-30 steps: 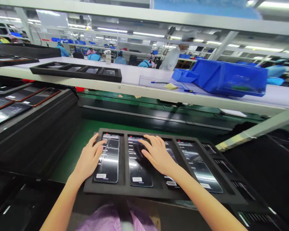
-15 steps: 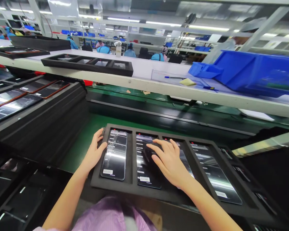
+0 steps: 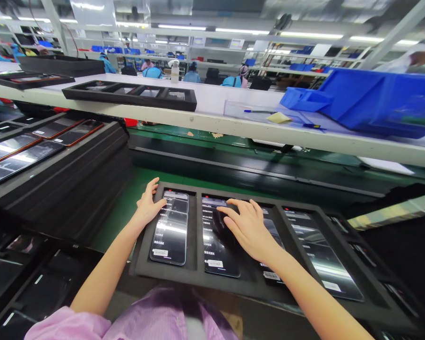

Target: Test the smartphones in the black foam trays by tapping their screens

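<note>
A black foam tray (image 3: pixel 194 271) lies in front of me with several smartphones in its slots, their screens lit with lists of text. My left hand (image 3: pixel 148 205) is at the tray's left edge, fingers spread, its thumb over the upper left of the leftmost phone (image 3: pixel 173 231). Over the second phone (image 3: pixel 216 241) hovers or rests my right hand (image 3: pixel 248 226), fingers apart; the index fingertip is at the upper screen, though contact is unclear. That hand and forearm partly hide the third phone (image 3: pixel 272 276). To the right lies a fourth phone (image 3: pixel 322 255) in its own slot.
At left stands a stack of black trays (image 3: pixel 92 170) topped with phones. Along the raised white shelf (image 3: pixel 212 123) are another black tray (image 3: pixel 127 97), a blue bin (image 3: pixel 368 101) and a pen (image 3: pixel 257 111). People in blue sit far behind. More phones lie at lower left.
My left thumb has moved from the tray's edge onto the leftmost phone's screen, whose list now shows different lines. My right hand has shifted slightly, uncovering the third phone's lower label.
</note>
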### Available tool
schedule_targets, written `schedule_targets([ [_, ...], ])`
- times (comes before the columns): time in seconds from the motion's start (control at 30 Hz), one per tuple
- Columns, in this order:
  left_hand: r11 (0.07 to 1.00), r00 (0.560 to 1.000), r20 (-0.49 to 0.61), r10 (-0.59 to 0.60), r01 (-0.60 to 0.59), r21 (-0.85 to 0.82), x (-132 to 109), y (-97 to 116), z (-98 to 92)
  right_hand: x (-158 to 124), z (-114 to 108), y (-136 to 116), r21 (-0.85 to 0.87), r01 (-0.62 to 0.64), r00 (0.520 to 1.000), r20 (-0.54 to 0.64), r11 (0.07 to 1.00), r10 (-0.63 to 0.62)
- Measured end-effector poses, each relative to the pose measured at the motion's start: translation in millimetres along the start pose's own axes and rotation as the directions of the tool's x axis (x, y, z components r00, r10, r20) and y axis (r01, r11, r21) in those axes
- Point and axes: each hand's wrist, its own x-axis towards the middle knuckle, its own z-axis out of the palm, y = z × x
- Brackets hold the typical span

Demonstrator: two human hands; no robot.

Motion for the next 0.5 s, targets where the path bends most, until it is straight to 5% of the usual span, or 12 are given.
schedule_targets([
  [0.27, 0.998, 0.999, -0.033, -0.009, 0.011, 0.056, 1.7, 1.2, 0.9, 0.6, -6.1, -5.5, -0.053, 0.005, 0.997, 0.073, 0.999, -0.002],
  [0.5, 0.998, 0.996, -0.087, 0.02, -0.014, 0.068, 7.0, -11.8, 5.7, -18.8, -20.9, 33.0, -0.017, -0.177, 0.979, -0.11, 0.984, 0.174],
])
